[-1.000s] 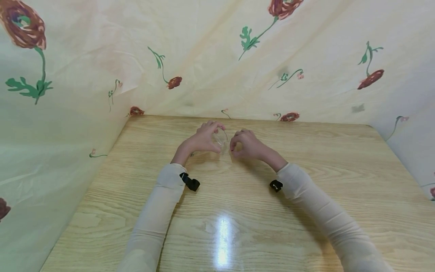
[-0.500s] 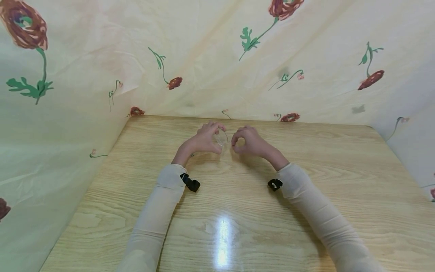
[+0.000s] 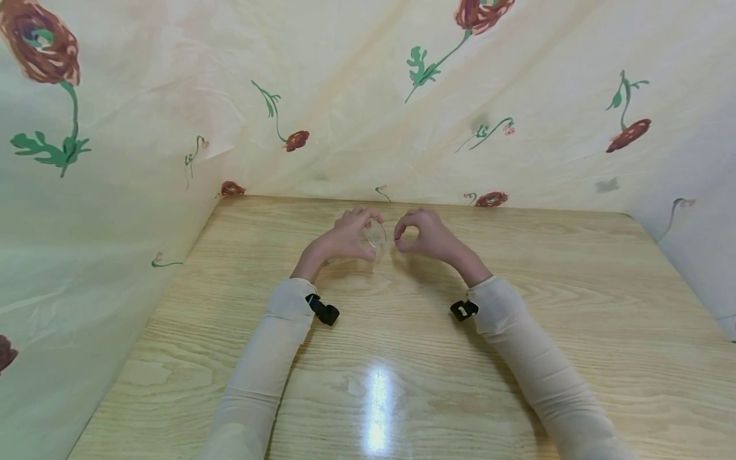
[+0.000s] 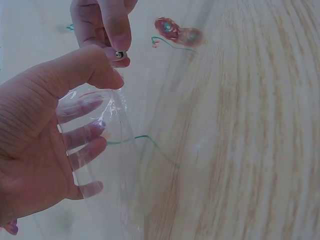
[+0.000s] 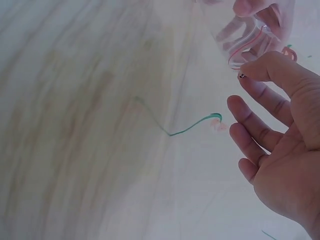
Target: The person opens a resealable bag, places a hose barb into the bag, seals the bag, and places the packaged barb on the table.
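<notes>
My left hand (image 3: 347,237) holds a clear plastic zip bag (image 4: 125,205) near its mouth, thumb on one side and fingers spread on the other. In the right wrist view a red line runs along the opening of the bag (image 5: 245,47), which gapes. Beside it my right hand (image 3: 428,235) pinches a tiny black-and-white bead-like piece (image 5: 242,76) between thumb and index finger. The other fingers of the right hand (image 5: 282,132) are loosely bent. In the left wrist view this piece (image 4: 119,54) is close to the left thumb tip, near the bag's mouth.
Both hands are over the far part of a wood-grain table (image 3: 414,358). A floral cloth (image 3: 345,96) hangs behind it and along the sides. Black straps (image 3: 324,311) dangle from both wrists.
My right hand has shifted slightly up and to the right, still pinching the small piece. The left hand and the bag have stayed almost still.
</notes>
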Available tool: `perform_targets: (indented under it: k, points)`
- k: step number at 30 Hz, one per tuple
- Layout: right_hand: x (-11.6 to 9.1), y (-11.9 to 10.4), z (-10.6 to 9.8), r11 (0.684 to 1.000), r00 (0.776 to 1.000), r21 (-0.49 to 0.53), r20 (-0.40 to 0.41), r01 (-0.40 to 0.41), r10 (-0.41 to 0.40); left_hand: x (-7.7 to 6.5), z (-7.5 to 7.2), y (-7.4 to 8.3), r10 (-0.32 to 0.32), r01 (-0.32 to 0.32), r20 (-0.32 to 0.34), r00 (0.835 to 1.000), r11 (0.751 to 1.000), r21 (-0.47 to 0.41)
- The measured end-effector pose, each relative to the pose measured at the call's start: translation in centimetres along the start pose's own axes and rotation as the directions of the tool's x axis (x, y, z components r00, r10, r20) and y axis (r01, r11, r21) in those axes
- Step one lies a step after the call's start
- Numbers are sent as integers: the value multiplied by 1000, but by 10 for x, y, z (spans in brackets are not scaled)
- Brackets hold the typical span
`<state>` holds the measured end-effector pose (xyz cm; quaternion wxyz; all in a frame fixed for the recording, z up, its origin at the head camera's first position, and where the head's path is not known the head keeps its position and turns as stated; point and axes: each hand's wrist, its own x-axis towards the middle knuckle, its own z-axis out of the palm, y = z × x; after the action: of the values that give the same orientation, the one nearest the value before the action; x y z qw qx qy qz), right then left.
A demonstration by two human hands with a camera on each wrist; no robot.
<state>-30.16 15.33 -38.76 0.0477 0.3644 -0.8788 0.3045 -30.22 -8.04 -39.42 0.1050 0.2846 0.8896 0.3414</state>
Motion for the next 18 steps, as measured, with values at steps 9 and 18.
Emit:
perform_targets:
  k: [9, 18]
  points:
    - [1, -4, -5, 997, 997, -8, -13, -73, 73, 0, 1, -1, -3, 3, 1, 1000, 1000, 7]
    - [2, -7, -6, 995, 993, 6, -59, -102, 102, 0, 1, -1, -9, 9, 6, 1000, 1000, 20]
